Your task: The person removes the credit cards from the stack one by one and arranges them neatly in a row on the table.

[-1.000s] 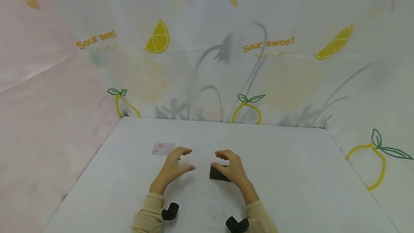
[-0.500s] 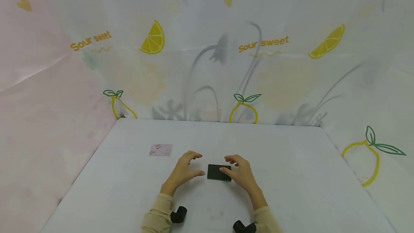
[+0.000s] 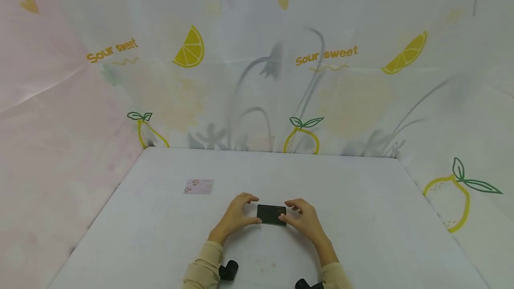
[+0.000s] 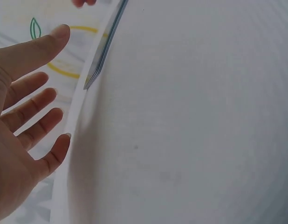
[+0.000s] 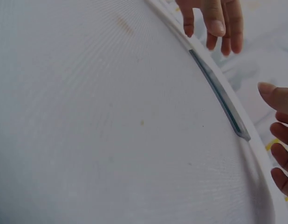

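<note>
A thin stack of cards (image 3: pixel 270 214) with a black top card lies flat on the white table, between my two hands. Its layered edge shows in the left wrist view as a slanted stack (image 4: pixel 106 46), and it appears edge-on in the right wrist view. My left hand (image 3: pixel 238 214) is at the stack's left end, thumb and fingers spread apart. At the right end is my right hand (image 3: pixel 304 220), its thumb tip in front of the black card's corner in the head view. The right wrist view shows the right hand's thumb (image 5: pixel 277 98) apart from the stack.
Farther back and to the left, a pink patterned card (image 3: pixel 198 186) lies on the white table (image 3: pixel 353 217). A cloth backdrop (image 3: pixel 241 57) with lemon prints rises behind the table's far edge. Both forearms wear beige sleeves with black wrist devices.
Both hands have shifted right and toward the near edge. The left hand has come up to the card stack, and the right hand uncovers more of it. The pink card stays put on the table.
</note>
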A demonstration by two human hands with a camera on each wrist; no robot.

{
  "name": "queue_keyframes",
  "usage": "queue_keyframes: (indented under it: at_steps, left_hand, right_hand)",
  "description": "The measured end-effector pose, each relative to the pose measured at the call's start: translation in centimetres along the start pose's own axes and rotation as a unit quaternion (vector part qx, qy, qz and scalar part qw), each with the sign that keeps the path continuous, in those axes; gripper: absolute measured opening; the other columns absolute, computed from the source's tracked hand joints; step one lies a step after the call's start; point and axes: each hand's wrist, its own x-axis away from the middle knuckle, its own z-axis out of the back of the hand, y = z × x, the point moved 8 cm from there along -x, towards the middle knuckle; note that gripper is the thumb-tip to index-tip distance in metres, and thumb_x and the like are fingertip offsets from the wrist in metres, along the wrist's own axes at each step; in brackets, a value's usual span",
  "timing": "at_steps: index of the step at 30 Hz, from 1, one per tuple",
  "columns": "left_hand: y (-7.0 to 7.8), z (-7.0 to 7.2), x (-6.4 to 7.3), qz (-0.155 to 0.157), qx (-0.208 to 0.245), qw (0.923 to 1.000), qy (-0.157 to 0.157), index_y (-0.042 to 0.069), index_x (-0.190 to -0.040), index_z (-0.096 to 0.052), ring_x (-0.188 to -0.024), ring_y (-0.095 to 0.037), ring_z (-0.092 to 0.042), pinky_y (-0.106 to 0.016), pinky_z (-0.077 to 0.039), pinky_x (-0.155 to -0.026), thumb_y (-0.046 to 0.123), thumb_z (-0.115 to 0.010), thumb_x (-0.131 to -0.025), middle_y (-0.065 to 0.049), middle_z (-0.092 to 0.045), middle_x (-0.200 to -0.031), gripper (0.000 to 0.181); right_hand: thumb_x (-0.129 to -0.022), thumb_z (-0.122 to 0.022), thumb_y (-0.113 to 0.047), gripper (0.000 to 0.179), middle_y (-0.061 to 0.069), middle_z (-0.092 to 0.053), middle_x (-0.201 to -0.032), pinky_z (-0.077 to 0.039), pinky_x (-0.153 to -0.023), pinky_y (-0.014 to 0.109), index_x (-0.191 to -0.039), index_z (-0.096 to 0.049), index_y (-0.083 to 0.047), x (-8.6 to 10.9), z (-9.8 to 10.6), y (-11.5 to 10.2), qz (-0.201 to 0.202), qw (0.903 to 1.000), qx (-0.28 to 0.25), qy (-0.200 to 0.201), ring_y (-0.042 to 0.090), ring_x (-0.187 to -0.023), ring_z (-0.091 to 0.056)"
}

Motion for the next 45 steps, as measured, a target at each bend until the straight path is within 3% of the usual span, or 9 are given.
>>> queue_keyframes:
  at_steps: [11, 19, 27, 35, 45]
  left_hand:
    - [-0.4, -0.7, -0.2, 0.021, -0.015, 0.9995, -0.018, -0.006, -0.114, -0.06, -0.108, -0.035, -0.053, -0.05, -0.041, -0.093, 0.017, -0.086, -0.064, -0.018, -0.058, -0.115, 0.061]
    - [-1.0, -1.5, -0.3, 0.046, -0.075, 0.9948, -0.051, -0.007, -0.119, -0.058, -0.109, -0.039, -0.047, -0.052, -0.039, -0.095, 0.023, -0.089, -0.06, -0.023, -0.054, -0.116, 0.073]
    - [-1.1, -1.7, -0.5, 0.065, -0.084, 0.9916, -0.073, -0.004, -0.119, -0.059, -0.11, -0.037, -0.044, -0.052, -0.039, -0.095, 0.025, -0.088, -0.061, -0.02, -0.051, -0.116, 0.071]
    - [-1.0, -1.8, -0.6, 0.064, -0.089, 0.9918, -0.066, -0.002, -0.112, -0.064, -0.105, -0.032, -0.044, -0.05, -0.039, -0.091, 0.02, -0.087, -0.063, -0.015, -0.05, -0.109, 0.059]
    - [-0.9, -1.9, -0.6, 0.059, -0.097, 0.9917, -0.06, -0.002, -0.111, -0.064, -0.101, -0.03, -0.045, -0.048, -0.04, -0.088, 0.02, -0.086, -0.064, -0.014, -0.051, -0.108, 0.056]
  right_hand:
    - [-0.067, -0.084, -0.012, 0.042, 0.01, -0.065, -0.099, -0.049, -0.076, 0.035, -0.103, -0.067, 0.002, 0.3, -0.6, 1.3, -0.037, 0.9992, 0.001, -0.011, 0.027, -0.086, -0.059]
    - [-0.065, -0.086, -0.017, 0.053, 0.01, -0.058, -0.102, -0.048, -0.079, 0.037, -0.109, -0.065, 0.002, 0.2, -1.2, 1.5, -0.052, 0.9971, 0.028, -0.049, 0.025, -0.089, -0.057]
    - [-0.061, -0.088, -0.024, 0.061, 0.009, -0.054, -0.102, -0.046, -0.079, 0.038, -0.111, -0.063, 0.001, -0.1, -1.8, 1.5, -0.063, 0.9932, 0.058, -0.079, 0.021, -0.09, -0.053]
    - [-0.062, -0.088, -0.022, 0.052, 0.01, -0.054, -0.102, -0.046, -0.079, 0.039, -0.104, -0.065, -0.002, -0.1, -2.2, 1.9, -0.067, 0.9921, 0.063, -0.084, 0.022, -0.09, -0.053]
    - [-0.06, -0.088, -0.019, 0.054, 0.01, -0.055, -0.103, -0.044, -0.082, 0.042, -0.103, -0.061, 0.0, -0.2, -2.1, 1.9, -0.076, 0.9921, 0.06, -0.079, 0.023, -0.092, -0.052]
